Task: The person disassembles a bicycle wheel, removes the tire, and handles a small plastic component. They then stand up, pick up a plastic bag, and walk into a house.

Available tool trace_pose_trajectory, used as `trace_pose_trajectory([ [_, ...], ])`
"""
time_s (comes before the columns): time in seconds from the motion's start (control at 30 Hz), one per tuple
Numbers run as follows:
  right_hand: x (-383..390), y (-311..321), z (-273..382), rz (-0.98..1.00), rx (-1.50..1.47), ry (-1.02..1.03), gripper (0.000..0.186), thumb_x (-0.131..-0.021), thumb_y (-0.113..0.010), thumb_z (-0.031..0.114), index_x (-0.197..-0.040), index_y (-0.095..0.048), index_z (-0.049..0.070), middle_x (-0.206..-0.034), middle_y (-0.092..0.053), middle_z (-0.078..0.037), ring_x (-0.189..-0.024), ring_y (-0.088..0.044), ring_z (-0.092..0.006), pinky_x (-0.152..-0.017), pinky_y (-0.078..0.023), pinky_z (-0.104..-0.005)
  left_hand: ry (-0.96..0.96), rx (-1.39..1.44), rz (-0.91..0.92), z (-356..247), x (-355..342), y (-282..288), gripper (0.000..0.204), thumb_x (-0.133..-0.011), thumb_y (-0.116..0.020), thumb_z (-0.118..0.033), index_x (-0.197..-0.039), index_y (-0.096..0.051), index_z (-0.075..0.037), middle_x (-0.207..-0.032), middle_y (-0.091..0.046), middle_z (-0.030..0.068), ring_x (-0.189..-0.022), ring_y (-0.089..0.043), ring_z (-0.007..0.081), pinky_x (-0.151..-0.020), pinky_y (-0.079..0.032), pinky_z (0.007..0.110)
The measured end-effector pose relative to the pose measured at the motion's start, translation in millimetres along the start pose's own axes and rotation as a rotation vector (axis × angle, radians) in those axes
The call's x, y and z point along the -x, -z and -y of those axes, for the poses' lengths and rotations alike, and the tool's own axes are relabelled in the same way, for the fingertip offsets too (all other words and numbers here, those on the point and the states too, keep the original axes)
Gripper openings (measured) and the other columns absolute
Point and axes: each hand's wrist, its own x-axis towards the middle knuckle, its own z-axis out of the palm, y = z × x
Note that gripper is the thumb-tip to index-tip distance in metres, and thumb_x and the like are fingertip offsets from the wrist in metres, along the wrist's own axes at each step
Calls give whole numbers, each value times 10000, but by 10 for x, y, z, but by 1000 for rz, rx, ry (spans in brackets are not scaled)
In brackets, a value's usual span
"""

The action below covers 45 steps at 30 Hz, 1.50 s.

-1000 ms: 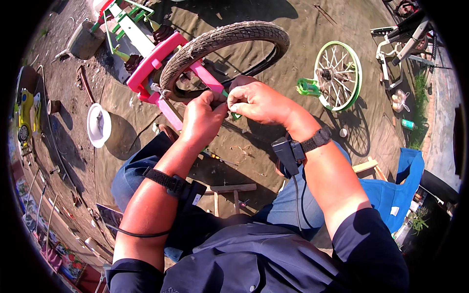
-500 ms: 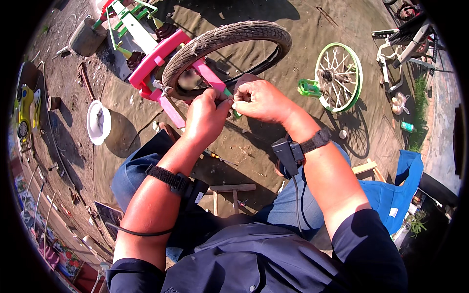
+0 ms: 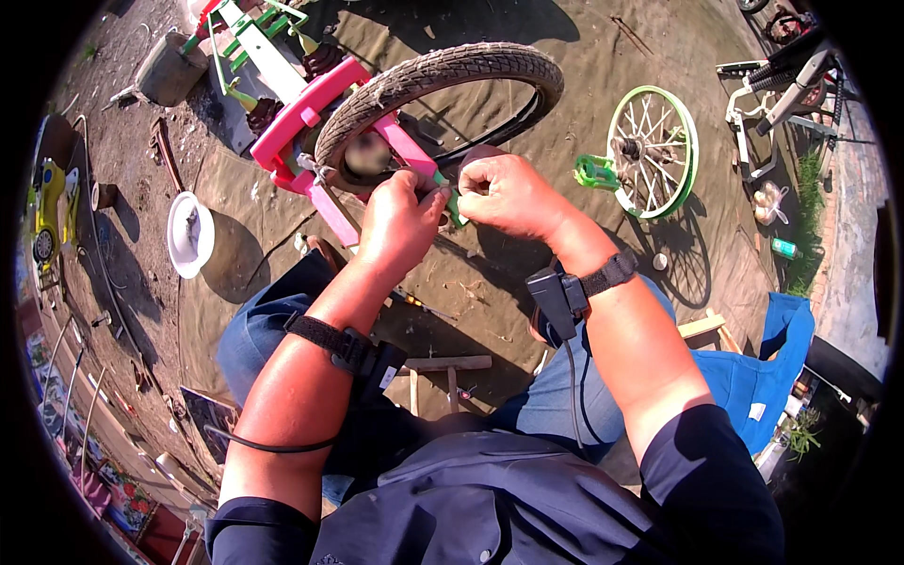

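Note:
A black tyre (image 3: 439, 65) stands tilted over the pink fork (image 3: 405, 146) of an overturned pink and green bicycle (image 3: 263, 52). My left hand (image 3: 403, 221) pinches at the lower end of that fork leg, by its green tip (image 3: 456, 209); whatever lies between thumb and finger is too small to make out. Just right of it, beside the green tip, my right hand (image 3: 508, 196) has its fingers curled in; what they hold, if anything, is hidden.
A green-rimmed wheel (image 3: 650, 202) lies at right, near a bike frame (image 3: 758, 122) and a bagged bundle (image 3: 769, 201). On the left are a white basin (image 3: 185, 254), a metal bucket (image 3: 165, 71) and a yellow toy car (image 3: 47, 217). Blue cloth (image 3: 782, 348) lies at lower right.
My right hand has shifted to the right, opening a small gap from my left hand, which stays at the fork end.

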Motion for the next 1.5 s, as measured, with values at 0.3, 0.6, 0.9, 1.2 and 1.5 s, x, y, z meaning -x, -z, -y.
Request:
trace_pose_trajectory([
  [0.3,-75,-35,-356,-92,-413,-363,142,-792,-643,175,-765,-646,35,-721,-652,-50,-660,-593,-136,-623,-479,-300,134,113,86,82,-21,52,217,-804,-682,-128,-923,-625,44,-808,-678,185,-735,-674,270,-687,-517,369],
  [0.6,-130,-260,-497,-7,99,-539,255,-840,-671,306,-827,-621,56,-777,-672,-102,-630,-649,-225,-640,-526,-353,-18,-99,-14,8,12,312,254,-811,-610,-56,-1024,-563,74,-798,-649,111,-733,-649,165,-679,-510,298],
  [0.9,100,248,-489,-298,-241,-439,167,-840,-645,173,-792,-598,21,-757,-658,-90,-682,-622,-155,-607,-511,-315,-61,-45,-49,-121,145,431,246,-862,-633,-108,-1037,-568,52,-839,-636,86,-739,-632,144,-660,-501,282],
  [1.2,650,472,208,-261,-867,-94,147,-957,-593,215,-979,-572,71,-975,-684,-74,-867,-675,-152,-712,-560,-291,8,557,170,-411,554,477,293,-938,-643,-162,-1164,-551,0,-958,-651,51,-833,-661,123,-669,-504,245],
  [1.5,895,-9,539,-22,-1064,20,190,-958,-583,224,-1048,-587,57,-992,-657,-89,-895,-653,-175,-790,-552,-326,-60,775,339,-561,855,499,414,-916,-671,-232,-1254,-570,-17,-1090,-642,28,-919,-578,87,-703,-450,221],
])
